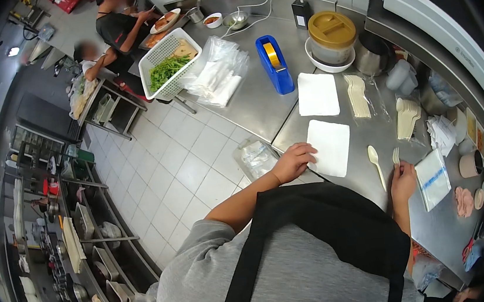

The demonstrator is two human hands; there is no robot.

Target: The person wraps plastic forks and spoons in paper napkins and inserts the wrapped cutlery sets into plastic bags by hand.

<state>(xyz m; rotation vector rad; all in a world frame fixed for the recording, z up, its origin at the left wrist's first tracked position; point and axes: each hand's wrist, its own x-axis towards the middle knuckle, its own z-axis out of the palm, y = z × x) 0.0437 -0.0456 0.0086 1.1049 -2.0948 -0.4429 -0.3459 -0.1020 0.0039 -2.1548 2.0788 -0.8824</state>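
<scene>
My left hand (296,162) rests at the left edge of a white paper napkin (331,148), its fingers curled against that edge. A second napkin, or stack of napkins (317,94), lies just beyond. My right hand (403,181) is closed on a pale disposable fork (396,156), tines pointing away from me. Between the hands, a cream disposable spoon (375,163) lies on the steel counter. Further back are a stack of pale cutlery (357,96) in clear plastic and a bunch of forks (407,117).
A blue tape dispenser (274,68), plastic bags (219,74) and a white basket of greens (169,67) stand to the left. A yellow-lidded tub (331,32) sits at the back. A plastic-wrapped white packet (434,180) lies at right. Co-workers (117,25) stand at the far left.
</scene>
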